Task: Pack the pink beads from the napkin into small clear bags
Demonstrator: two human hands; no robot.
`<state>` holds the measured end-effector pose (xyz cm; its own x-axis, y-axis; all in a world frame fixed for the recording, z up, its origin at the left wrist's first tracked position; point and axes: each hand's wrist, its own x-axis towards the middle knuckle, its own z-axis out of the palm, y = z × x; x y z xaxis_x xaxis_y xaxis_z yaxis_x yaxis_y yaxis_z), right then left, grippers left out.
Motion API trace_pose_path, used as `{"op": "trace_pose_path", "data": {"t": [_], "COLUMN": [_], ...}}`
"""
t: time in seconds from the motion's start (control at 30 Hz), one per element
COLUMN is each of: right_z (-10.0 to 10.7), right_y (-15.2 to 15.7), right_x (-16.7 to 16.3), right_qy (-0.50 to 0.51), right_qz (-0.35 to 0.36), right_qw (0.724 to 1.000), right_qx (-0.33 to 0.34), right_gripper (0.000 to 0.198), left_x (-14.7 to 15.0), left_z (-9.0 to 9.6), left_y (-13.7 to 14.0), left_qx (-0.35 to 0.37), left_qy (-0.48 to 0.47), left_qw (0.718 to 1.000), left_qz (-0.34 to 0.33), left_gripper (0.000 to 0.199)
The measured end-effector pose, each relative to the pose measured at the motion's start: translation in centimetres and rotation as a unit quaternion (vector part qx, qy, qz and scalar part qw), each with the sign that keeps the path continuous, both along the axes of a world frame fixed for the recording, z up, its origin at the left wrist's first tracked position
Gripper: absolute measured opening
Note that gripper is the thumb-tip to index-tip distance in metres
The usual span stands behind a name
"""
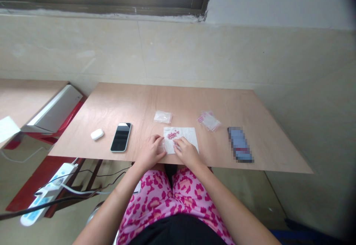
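Note:
A white sheet of paper (190,135) lies near the front edge of the table, with a cluster of small pink-red beads (172,135) on its upper left part. My left hand (151,150) rests at the paper's left side. Between its thumb and forefinger shows a small clear plastic bag (161,147) with a thin red line, partly hidden by the fingers. Over the paper, just below the beads, my right hand (187,151) has its fingertips closed together. Whatever they may pinch is too small to make out.
Clear packets (162,117) lie behind the paper, and more packets with pink marks (209,121) to its right. A phone (121,137) and a white earbud case (97,134) are on the left, a blurred phone (240,145) on the right. A power strip (52,189) with cables sits lower left.

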<state>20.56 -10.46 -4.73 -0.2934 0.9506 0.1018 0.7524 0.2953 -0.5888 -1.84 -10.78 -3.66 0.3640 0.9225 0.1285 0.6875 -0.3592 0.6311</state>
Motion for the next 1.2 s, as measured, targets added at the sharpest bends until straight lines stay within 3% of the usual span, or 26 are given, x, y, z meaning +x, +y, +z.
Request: {"op": "trace_pose_path", "data": {"t": [0.23,0.43,0.6,0.83,0.97,1.2], "right_z": [-0.2,0.5,1.1,0.1,0.0,-0.3], "right_y": [0.1,0.2,0.0,1.0,0.9,0.8], "right_x": [0.1,-0.9,-1.8,0.9,1.0,0.9], "right_qy": [0.011,0.170,0.257,0.089,-0.001,0.022], "right_qz": [-0.025,-0.070,-0.026,-0.060,-0.048,-0.056], "right_qw": [1.000,0.982,0.964,0.994,0.999,0.998], "right_qx": [-0.008,-0.035,-0.060,0.010,0.009,0.019], "right_gripper": [0.014,0.012,0.017,0.030,0.042,0.026], "left_x": [0.1,0.4,0.8,0.7,0.7,0.7], "left_z": [0.3,0.2,0.3,0.6,0.5,0.5], "left_y": [-0.3,-0.5,-0.6,-0.4,-0.4,-0.4], "left_qx": [0.004,0.008,0.007,0.009,0.013,0.008], "left_qy": [-0.006,-0.010,-0.029,-0.032,-0.029,-0.020], "left_qw": [1.000,1.000,0.999,0.999,0.999,1.000], "left_qz": [-0.011,-0.008,-0.016,-0.002,0.002,0.000], "left_gripper": [0.058,0.058,0.056,0.051,0.052,0.051]}}
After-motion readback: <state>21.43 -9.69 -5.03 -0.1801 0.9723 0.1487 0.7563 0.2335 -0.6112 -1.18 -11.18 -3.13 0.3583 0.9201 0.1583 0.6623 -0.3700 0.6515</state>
